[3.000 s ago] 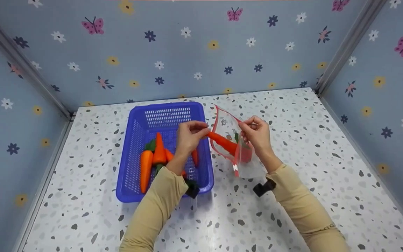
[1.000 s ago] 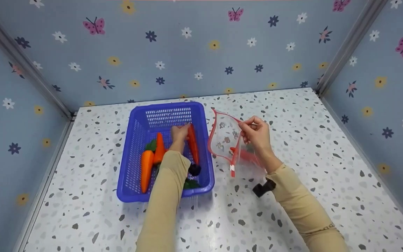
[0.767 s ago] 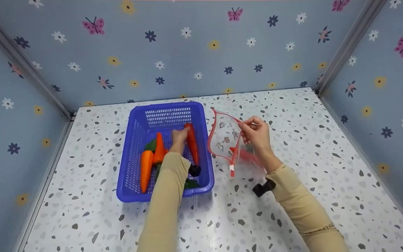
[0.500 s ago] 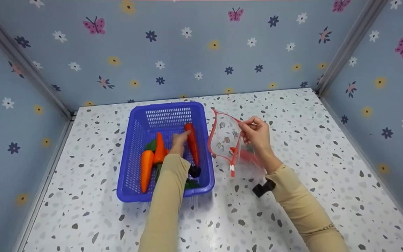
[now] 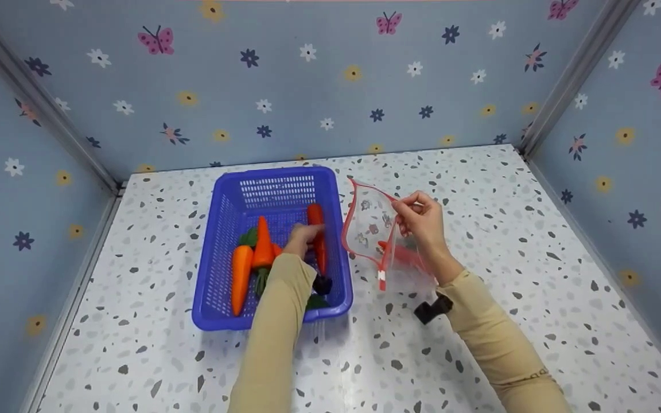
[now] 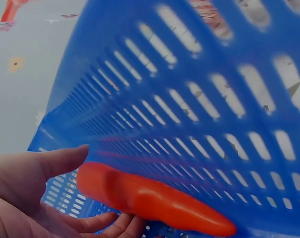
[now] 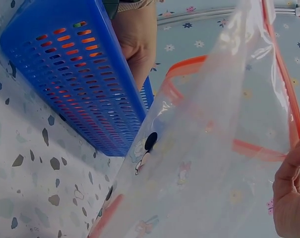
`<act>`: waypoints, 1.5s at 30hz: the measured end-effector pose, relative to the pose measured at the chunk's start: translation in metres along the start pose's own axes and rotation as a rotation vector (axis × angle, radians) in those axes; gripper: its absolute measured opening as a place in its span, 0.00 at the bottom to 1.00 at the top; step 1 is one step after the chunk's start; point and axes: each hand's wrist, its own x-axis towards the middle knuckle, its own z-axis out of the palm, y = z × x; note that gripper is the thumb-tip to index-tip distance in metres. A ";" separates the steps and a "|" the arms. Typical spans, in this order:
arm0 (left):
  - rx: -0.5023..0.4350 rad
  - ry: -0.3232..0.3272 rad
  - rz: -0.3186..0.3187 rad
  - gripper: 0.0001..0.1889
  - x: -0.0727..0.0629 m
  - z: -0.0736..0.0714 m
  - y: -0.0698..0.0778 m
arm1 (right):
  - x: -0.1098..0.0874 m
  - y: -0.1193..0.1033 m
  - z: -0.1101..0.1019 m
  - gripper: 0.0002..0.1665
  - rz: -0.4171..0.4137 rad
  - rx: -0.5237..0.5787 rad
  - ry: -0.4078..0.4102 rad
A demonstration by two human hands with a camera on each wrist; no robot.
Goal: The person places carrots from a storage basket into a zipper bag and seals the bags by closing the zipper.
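Head view: basket wall divides spread left fingers at carrot from right fingers pinching bag.

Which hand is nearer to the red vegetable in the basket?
Left: the left hand is in the basket, at the thick end of the red vegetable; the right hand is outside, pinching the bag.

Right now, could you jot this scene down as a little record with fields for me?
Left grip: bare hand inside the basket, thumb spread, fingers at a red carrot
Right grip: bare hand pinching the bag by its edge
Bag: clear, red-edged, mouth open, red shape inside
Basket: blue, perforated; orange carrots on its left
Table: white, speckled
Walls: blue, flowers and butterflies
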 end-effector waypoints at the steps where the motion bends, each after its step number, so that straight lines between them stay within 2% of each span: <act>1: 0.021 0.008 -0.004 0.27 0.018 0.000 -0.006 | 0.000 0.000 0.000 0.06 0.000 0.001 0.000; 3: 0.059 0.015 -0.019 0.29 0.044 0.000 -0.014 | 0.000 0.000 0.000 0.06 0.000 0.000 -0.002; 4: 0.059 0.019 -0.021 0.29 0.051 0.000 -0.017 | -0.001 0.000 -0.001 0.06 -0.002 0.003 -0.002; 5: 0.047 0.015 -0.021 0.29 0.053 0.000 -0.018 | -0.001 -0.001 -0.001 0.06 -0.006 0.006 -0.003; 6: 0.039 0.017 -0.023 0.30 0.063 0.000 -0.022 | -0.001 0.000 -0.001 0.06 -0.008 0.007 -0.004; 8: 0.028 0.027 -0.043 0.31 0.053 0.002 -0.018 | -0.001 0.000 -0.001 0.06 -0.015 0.009 -0.006; 10: 0.004 0.001 -0.007 0.31 0.067 0.000 -0.023 | -0.002 0.000 -0.002 0.06 -0.021 0.015 -0.004; 12: 0.023 0.008 -0.016 0.30 0.092 0.000 -0.030 | -0.002 0.000 -0.002 0.06 -0.022 0.018 -0.006; 15: 0.017 0.019 -0.002 0.31 0.153 -0.002 -0.052 | -0.002 0.000 -0.003 0.06 -0.017 0.025 -0.009; 17: 0.013 0.050 -0.035 0.33 0.182 -0.002 -0.062 | -0.002 0.000 -0.003 0.06 -0.014 0.028 -0.014; 19: -0.020 0.028 -0.016 0.39 0.210 -0.007 -0.073 | -0.002 0.000 -0.003 0.05 -0.015 0.030 -0.017; 21: -0.019 0.027 -0.019 0.41 0.217 -0.009 -0.075 | -0.002 0.000 -0.003 0.05 -0.021 0.029 -0.019; 22: -0.015 0.024 -0.014 0.41 0.216 -0.011 -0.075 | -0.002 0.000 -0.003 0.05 -0.023 0.032 -0.020; 23: -0.006 0.025 -0.010 0.40 0.213 -0.012 -0.073 | -0.002 0.000 -0.004 0.05 -0.024 0.032 -0.023; 24: 0.005 0.026 -0.012 0.40 0.204 -0.013 -0.070 | -0.002 0.000 -0.004 0.05 -0.026 0.032 -0.025; 27: 0.020 0.019 0.013 0.36 0.159 -0.015 -0.053 | -0.002 0.000 -0.005 0.05 -0.023 0.035 -0.028; 28: 0.016 0.000 0.038 0.36 0.137 -0.017 -0.046 | -0.002 -0.001 -0.006 0.05 -0.019 0.037 -0.026; 32: 0.040 -0.021 0.059 0.30 0.019 -0.015 0.000 | -0.003 -0.001 -0.007 0.06 -0.009 0.035 -0.016; 34: 0.063 -0.016 0.055 0.27 -0.028 -0.014 0.017 | -0.003 -0.002 -0.008 0.06 0.003 0.033 -0.017; 35: 0.079 -0.005 0.039 0.25 -0.045 -0.013 0.024 | -0.004 -0.002 -0.008 0.06 0.011 0.027 -0.019; 37: 0.108 -0.004 0.048 0.23 -0.059 -0.014 0.029 | -0.004 -0.004 -0.009 0.05 0.028 0.024 -0.026; 40: 0.123 -0.019 0.071 0.22 -0.068 -0.016 0.033 | -0.004 -0.005 -0.009 0.05 0.042 0.011 -0.033; 45: 0.134 -0.081 0.156 0.21 -0.087 -0.013 0.042 | -0.005 -0.002 -0.011 0.06 0.012 0.023 -0.033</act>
